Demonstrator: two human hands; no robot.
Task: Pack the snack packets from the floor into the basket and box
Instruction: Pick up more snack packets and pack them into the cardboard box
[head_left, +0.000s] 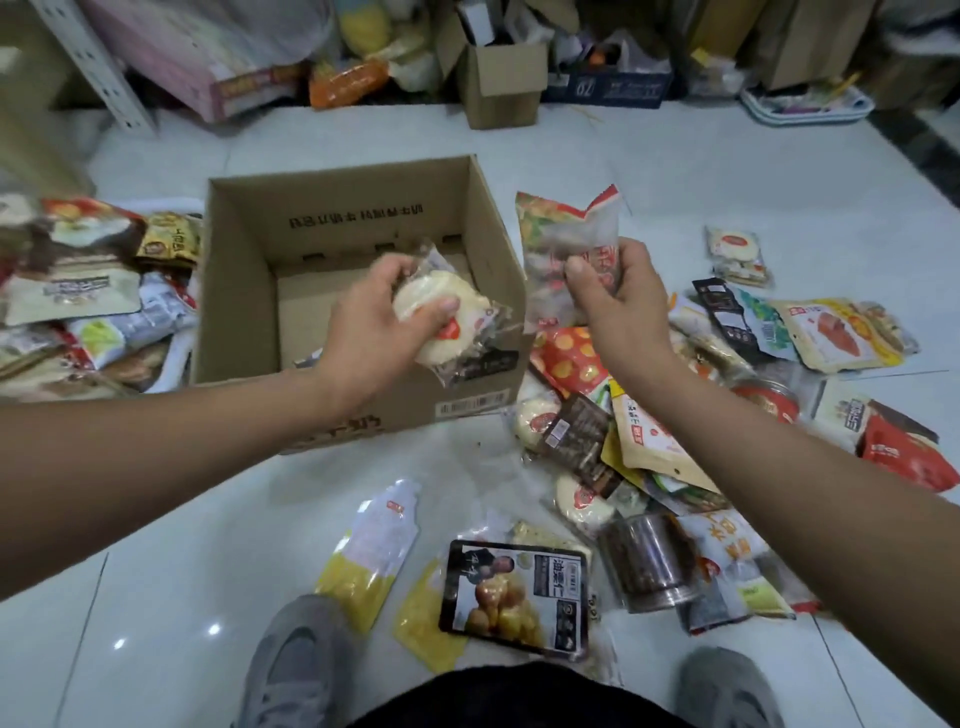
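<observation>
Your left hand (382, 317) grips a bun packet (447, 312) over the box (244, 291), your right hand (618, 301) a pouch (566, 234) beside it; drop both in.

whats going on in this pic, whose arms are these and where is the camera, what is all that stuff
There is no machine here. The camera sits on a person's head and looks down, so the two bare arms and the grey shoes are the wearer's own. The left hand holds a clear packet with a pale bun over an open cardboard box, which looks nearly empty. The right hand grips a red and green snack bag beside the box. More snack packets lie scattered on the white tiled floor, and others are piled at the left.
</observation>
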